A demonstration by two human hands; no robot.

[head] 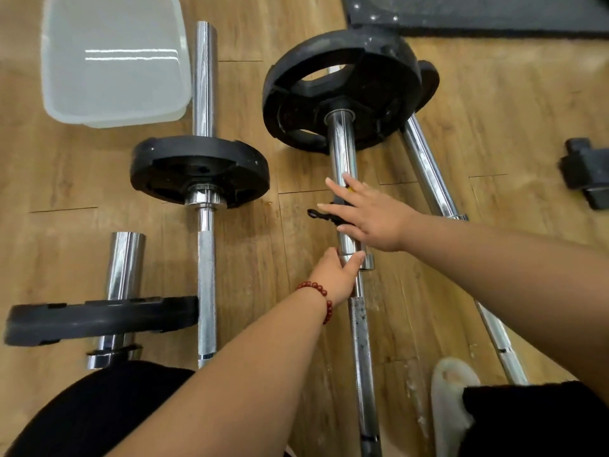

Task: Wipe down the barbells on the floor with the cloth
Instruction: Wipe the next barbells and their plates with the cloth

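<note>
Head-worn camera, looking down.
It faced forward and steeply down, close above barbells (207,275) on a wooden floor (494,143).

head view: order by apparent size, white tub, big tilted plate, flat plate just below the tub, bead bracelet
1. white tub and big tilted plate: look about alike, no ranking
2. flat plate
3. bead bracelet

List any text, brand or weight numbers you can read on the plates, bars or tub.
No legible text anywhere in this view.
On the large weight plate: any raised markings are too dark and blurred to read.
On the smaller weight plate: only white specks.
On the barbell gripped by the left hand: bare chrome, nothing legible.
On the white plastic tub: plain, only light reflections.
</note>
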